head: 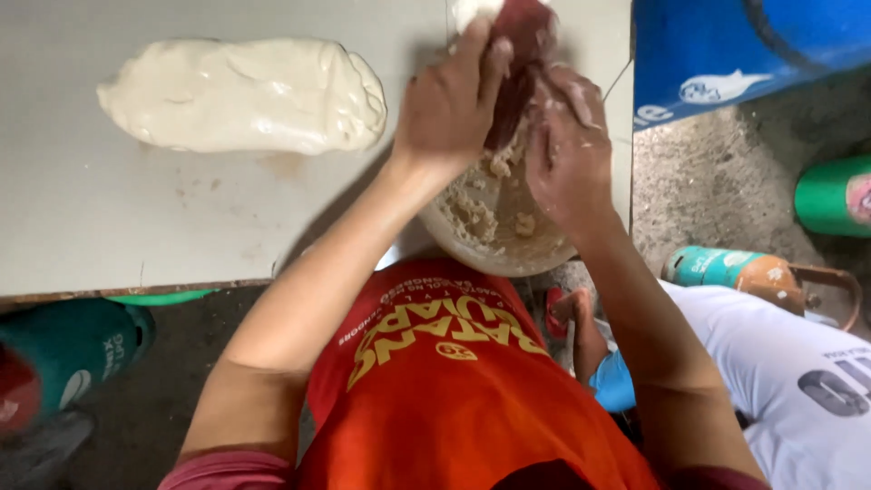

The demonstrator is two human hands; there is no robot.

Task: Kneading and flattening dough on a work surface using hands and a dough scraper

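Observation:
My left hand point(446, 102) and my right hand point(567, 145) are closed together on a dark red lump point(519, 54) smeared with pale dough, held over a round bowl point(508, 259). The bowl sits at the table's near edge and holds crumbly beige filling point(474, 216). A large slab of smooth white dough point(245, 93) lies on the grey table point(109, 227) to the left, apart from both hands. Bits of dough stick to my fingers.
A blue drum point(726, 45) stands at the upper right on a concrete floor. A green container point(830, 195) and a teal gas canister point(726, 269) lie to the right. A person in white cloth point(798, 381) is at the lower right. Teal objects point(73, 345) sit under the table's edge.

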